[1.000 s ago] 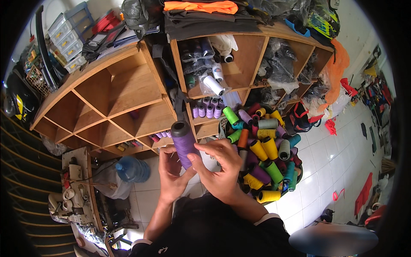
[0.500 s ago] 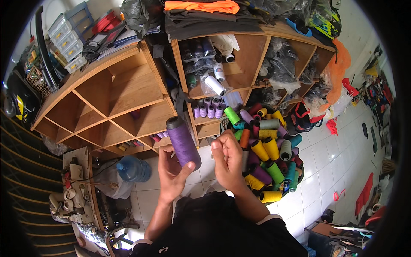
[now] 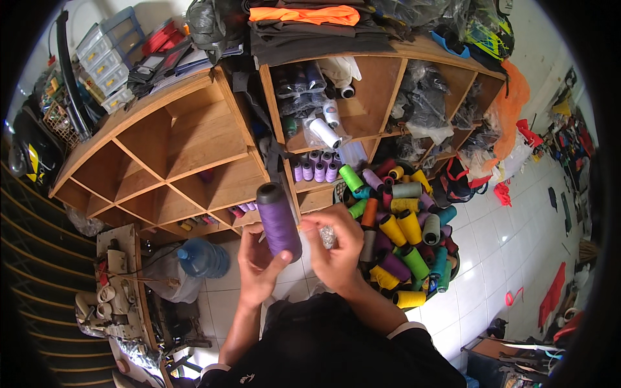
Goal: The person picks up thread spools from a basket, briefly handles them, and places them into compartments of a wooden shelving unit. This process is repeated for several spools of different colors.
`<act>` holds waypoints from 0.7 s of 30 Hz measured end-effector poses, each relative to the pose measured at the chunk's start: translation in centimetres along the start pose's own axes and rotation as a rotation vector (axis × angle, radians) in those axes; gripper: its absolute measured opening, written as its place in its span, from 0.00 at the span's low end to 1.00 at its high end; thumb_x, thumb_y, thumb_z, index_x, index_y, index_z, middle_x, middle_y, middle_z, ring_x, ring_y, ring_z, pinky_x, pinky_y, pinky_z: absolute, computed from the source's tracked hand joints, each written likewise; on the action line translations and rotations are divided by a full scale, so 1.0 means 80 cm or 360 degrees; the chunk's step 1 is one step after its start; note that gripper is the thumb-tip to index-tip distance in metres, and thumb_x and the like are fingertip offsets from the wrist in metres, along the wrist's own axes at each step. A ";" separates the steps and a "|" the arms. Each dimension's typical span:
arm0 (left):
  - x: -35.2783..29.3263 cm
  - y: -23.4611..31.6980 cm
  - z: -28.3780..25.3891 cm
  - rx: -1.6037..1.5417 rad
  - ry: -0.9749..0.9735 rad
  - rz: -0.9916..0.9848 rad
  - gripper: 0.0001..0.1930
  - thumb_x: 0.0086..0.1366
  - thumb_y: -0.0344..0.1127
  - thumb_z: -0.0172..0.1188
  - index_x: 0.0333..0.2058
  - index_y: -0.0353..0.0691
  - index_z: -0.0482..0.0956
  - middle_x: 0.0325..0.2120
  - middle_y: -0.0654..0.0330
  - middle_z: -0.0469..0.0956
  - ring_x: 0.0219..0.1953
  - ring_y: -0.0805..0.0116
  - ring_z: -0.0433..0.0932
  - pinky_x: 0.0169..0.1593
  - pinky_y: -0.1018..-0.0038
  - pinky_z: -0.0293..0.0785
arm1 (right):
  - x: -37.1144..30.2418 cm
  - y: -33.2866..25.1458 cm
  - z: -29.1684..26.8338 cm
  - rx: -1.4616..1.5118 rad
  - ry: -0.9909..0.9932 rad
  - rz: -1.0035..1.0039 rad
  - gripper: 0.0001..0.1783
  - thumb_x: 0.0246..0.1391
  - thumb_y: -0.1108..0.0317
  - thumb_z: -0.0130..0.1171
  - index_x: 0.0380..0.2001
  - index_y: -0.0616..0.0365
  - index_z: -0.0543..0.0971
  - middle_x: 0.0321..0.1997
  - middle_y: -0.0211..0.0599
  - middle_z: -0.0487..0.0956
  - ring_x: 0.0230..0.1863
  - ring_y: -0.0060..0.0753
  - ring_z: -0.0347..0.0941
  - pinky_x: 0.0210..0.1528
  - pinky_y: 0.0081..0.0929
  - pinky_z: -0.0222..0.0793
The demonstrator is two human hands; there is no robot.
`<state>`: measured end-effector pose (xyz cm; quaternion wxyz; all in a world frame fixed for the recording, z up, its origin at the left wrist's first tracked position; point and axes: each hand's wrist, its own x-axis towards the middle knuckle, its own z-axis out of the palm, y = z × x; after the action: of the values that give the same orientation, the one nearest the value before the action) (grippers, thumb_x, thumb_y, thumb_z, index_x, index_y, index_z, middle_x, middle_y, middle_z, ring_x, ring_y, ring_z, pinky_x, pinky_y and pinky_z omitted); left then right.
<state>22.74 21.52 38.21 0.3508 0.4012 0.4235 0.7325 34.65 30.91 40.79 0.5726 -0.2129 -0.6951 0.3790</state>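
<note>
Left hand [image 3: 257,266] is gripping purple spool [image 3: 279,223] | right hand [image 3: 341,257] is half-curling alongside, contents unclear | wooden shelves [image 3: 207,132] are bordering tiled floor [image 3: 477,278]

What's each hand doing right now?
Left hand: closed, holding the purple thread cone.
Right hand: fingers curled beside the cone; cannot tell whether it pinches anything.

I'm wearing the head cam, left of a fisheye pair. It's looking down over my chest [image 3: 330,352], catching my left hand [image 3: 259,266] and right hand [image 3: 341,251] near, wooden shelves [image 3: 207,134] far; straight edges are bending toward the rim.
</note>
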 end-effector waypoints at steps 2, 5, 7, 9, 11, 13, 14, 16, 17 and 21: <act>-0.001 0.004 -0.008 -0.0222 -0.0005 -0.0130 0.24 0.62 0.31 0.62 0.53 0.32 0.64 0.45 0.52 0.75 0.47 0.61 0.77 0.54 0.64 0.72 | -0.004 0.010 -0.005 0.0212 0.0075 0.0248 0.07 0.56 0.75 0.60 0.38 0.65 0.78 0.35 0.40 0.80 0.33 0.28 0.77 0.37 0.23 0.72; -0.001 0.006 -0.020 -0.0464 0.0027 -0.0297 0.30 0.63 0.46 0.59 0.56 0.30 0.64 0.45 0.50 0.75 0.42 0.52 0.80 0.49 0.60 0.76 | 0.002 0.024 -0.006 0.0474 0.0136 0.0375 0.09 0.61 0.77 0.54 0.43 0.69 0.77 0.40 0.40 0.81 0.36 0.24 0.80 0.37 0.20 0.75; 0.000 0.009 -0.023 -0.0626 0.0007 -0.0374 0.33 0.62 0.48 0.58 0.58 0.30 0.63 0.45 0.49 0.74 0.42 0.51 0.79 0.48 0.60 0.76 | -0.009 0.030 -0.012 0.0511 -0.0018 0.0507 0.09 0.61 0.77 0.54 0.43 0.69 0.78 0.38 0.40 0.81 0.35 0.24 0.80 0.33 0.20 0.76; 0.002 0.012 -0.024 -0.0784 -0.0006 -0.0439 0.34 0.62 0.49 0.56 0.59 0.30 0.61 0.45 0.48 0.74 0.42 0.51 0.79 0.47 0.60 0.76 | -0.023 0.038 -0.028 0.0445 -0.0274 0.0716 0.09 0.57 0.77 0.59 0.40 0.70 0.79 0.33 0.40 0.81 0.32 0.22 0.79 0.25 0.21 0.74; 0.005 0.010 -0.023 -0.0947 -0.0017 -0.0507 0.35 0.62 0.50 0.54 0.60 0.29 0.60 0.45 0.47 0.74 0.43 0.52 0.78 0.47 0.61 0.74 | -0.041 0.060 -0.038 0.0178 -0.0425 0.0511 0.10 0.54 0.76 0.62 0.40 0.68 0.80 0.28 0.40 0.80 0.29 0.21 0.79 0.24 0.21 0.73; 0.005 0.005 -0.024 -0.1231 -0.0066 -0.0540 0.35 0.62 0.49 0.51 0.61 0.29 0.59 0.45 0.47 0.74 0.44 0.54 0.76 0.49 0.61 0.72 | -0.042 0.057 -0.034 -0.0030 -0.0543 0.0343 0.11 0.51 0.74 0.65 0.40 0.64 0.82 0.32 0.42 0.79 0.32 0.27 0.78 0.30 0.25 0.72; 0.005 0.002 -0.024 -0.1373 -0.0093 -0.0555 0.35 0.62 0.49 0.50 0.61 0.28 0.59 0.46 0.47 0.73 0.45 0.55 0.76 0.49 0.62 0.71 | -0.037 0.047 -0.028 -0.0104 -0.0583 0.0276 0.12 0.50 0.73 0.66 0.40 0.61 0.82 0.38 0.43 0.79 0.38 0.32 0.77 0.37 0.29 0.72; 0.006 -0.003 -0.027 -0.1436 -0.0097 -0.0546 0.35 0.61 0.48 0.48 0.61 0.29 0.59 0.46 0.47 0.73 0.46 0.56 0.74 0.50 0.63 0.70 | -0.024 0.036 -0.011 -0.0006 -0.0518 -0.0110 0.10 0.50 0.72 0.65 0.38 0.59 0.83 0.46 0.44 0.77 0.45 0.39 0.74 0.47 0.33 0.69; 0.006 -0.005 -0.028 -0.1467 -0.0099 -0.0541 0.35 0.61 0.47 0.48 0.61 0.29 0.59 0.46 0.47 0.73 0.46 0.57 0.74 0.51 0.63 0.69 | -0.028 0.037 -0.011 -0.0036 -0.0531 -0.0094 0.11 0.49 0.70 0.66 0.38 0.57 0.83 0.53 0.44 0.72 0.53 0.45 0.68 0.54 0.37 0.64; 0.008 -0.011 -0.035 -0.1463 -0.0234 -0.0458 0.34 0.59 0.46 0.46 0.61 0.30 0.60 0.48 0.47 0.72 0.49 0.57 0.72 0.53 0.63 0.69 | -0.021 0.001 -0.003 -0.0108 -0.0491 -0.0075 0.17 0.44 0.70 0.70 0.41 0.56 0.82 0.47 0.40 0.75 0.49 0.42 0.71 0.50 0.35 0.66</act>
<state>20.16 21.44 36.73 0.6183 0.1928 0.0814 0.7576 35.26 29.81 39.68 0.4601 -0.1548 -0.7921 0.3700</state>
